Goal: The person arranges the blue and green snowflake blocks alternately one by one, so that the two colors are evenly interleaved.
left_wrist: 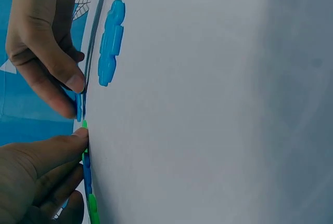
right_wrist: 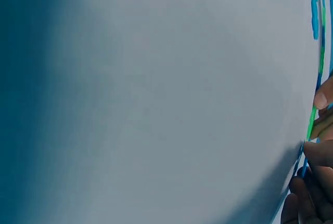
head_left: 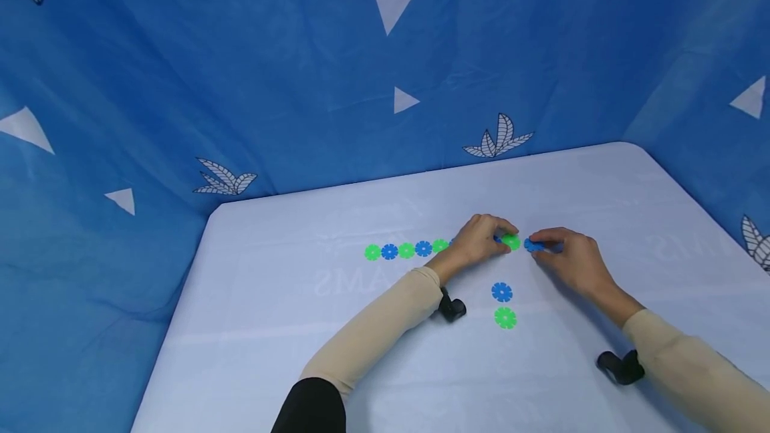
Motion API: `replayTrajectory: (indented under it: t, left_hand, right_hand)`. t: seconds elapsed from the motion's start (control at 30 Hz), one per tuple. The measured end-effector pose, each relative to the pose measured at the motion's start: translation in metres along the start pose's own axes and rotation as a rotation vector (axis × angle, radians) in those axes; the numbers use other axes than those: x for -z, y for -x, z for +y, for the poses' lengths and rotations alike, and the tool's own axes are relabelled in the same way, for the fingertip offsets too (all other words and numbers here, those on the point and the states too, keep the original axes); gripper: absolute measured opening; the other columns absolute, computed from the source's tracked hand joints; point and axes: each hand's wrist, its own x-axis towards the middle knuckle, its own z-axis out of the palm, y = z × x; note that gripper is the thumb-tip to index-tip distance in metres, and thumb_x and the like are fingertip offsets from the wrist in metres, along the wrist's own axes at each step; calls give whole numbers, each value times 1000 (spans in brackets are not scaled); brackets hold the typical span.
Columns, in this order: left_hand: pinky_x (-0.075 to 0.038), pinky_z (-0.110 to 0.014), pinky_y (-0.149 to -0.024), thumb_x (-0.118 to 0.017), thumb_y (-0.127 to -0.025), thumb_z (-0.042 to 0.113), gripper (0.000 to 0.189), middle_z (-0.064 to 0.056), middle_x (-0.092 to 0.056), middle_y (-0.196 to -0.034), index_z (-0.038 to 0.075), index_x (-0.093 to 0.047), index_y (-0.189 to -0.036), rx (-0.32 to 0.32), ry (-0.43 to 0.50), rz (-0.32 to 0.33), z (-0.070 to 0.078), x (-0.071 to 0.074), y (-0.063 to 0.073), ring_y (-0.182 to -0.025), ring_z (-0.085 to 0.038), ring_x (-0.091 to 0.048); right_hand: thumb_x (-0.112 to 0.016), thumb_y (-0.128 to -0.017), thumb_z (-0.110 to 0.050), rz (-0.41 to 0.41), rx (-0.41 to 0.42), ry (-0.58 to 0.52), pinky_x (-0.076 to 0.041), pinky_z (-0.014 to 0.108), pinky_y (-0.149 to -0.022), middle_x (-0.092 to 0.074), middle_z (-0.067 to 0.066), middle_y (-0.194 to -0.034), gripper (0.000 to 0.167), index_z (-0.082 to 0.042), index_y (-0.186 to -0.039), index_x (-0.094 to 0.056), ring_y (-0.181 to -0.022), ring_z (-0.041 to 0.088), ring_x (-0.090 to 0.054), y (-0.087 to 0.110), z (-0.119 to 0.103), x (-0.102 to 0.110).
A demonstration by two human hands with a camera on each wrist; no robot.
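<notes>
A row of alternating green and blue notched plastic discs [head_left: 406, 250] runs across the white table, partly hidden behind my left hand [head_left: 478, 240]. That hand pinches the green disc [head_left: 512, 242] at the row's right end between thumb and fingers. Just to the right, my right hand [head_left: 571, 258] pinches a blue disc [head_left: 532, 245] by its far side. A narrow gap shows between this blue disc and the green one in the head view. In the left wrist view, the green end disc [left_wrist: 85, 124] appears edge-on, just below the blue one.
Nearer to me on the table [head_left: 271, 353] lie a loose blue disc [head_left: 502, 292] and a loose green disc [head_left: 505, 317]. A black wrist device [head_left: 452, 307] projects below my left wrist, another [head_left: 621, 367] below the right. Blue patterned cloth [head_left: 337, 85] hangs behind the table.
</notes>
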Motion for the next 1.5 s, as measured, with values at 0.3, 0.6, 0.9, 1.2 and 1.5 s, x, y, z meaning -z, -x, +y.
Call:
replayTrajectory:
  t: [0.3,0.6,0.9,1.2,1.5]
  left_hand:
    - [-38,-14,-99,-77,-86,13,32,3,-70,-119,12,-73,-118,8,-4,2,-2,-2,-1,-116,-5,-58]
    - [-39,-14,-97,-78,-86,13,32,3,-70,-119,12,-73,-117,14,2,5,-2,-2,-1,-115,-5,-58]
    - [-39,-12,-96,-78,-85,13,32,2,-70,-118,12,-74,-117,7,5,9,-2,-2,-1,-114,-5,-59]
    - [-39,-14,-98,-78,-85,14,32,3,-70,-119,12,-73,-117,11,5,0,-2,-4,-2,-114,-4,-58]
    - [-38,-17,-101,-78,-85,13,33,3,-70,-120,12,-73,-117,9,8,7,-2,-2,-2,-116,-5,-58]
  right_hand:
    - [-71,-87,-2,-13,-11,-15,-50,58,-86,-64,28,-118,25,4,-112,-70,-104,46,-61,-8,0,-2]
    - [-70,-87,-2,0,-4,-13,-50,58,-85,-64,28,-116,24,5,-110,-70,-102,46,-61,-12,2,-5]
    - [-72,-85,-2,-18,-9,6,-51,56,-84,-64,26,-119,26,4,-111,-71,-100,41,-61,-11,1,-5]
    - [-73,-84,-2,-8,-9,16,-51,56,-83,-61,26,-123,32,4,-115,-68,-101,42,-61,-8,2,-4]
    - [-78,-79,-3,48,61,50,-50,48,-70,-59,24,-122,45,3,-122,-64,-94,36,-60,20,-10,-2]
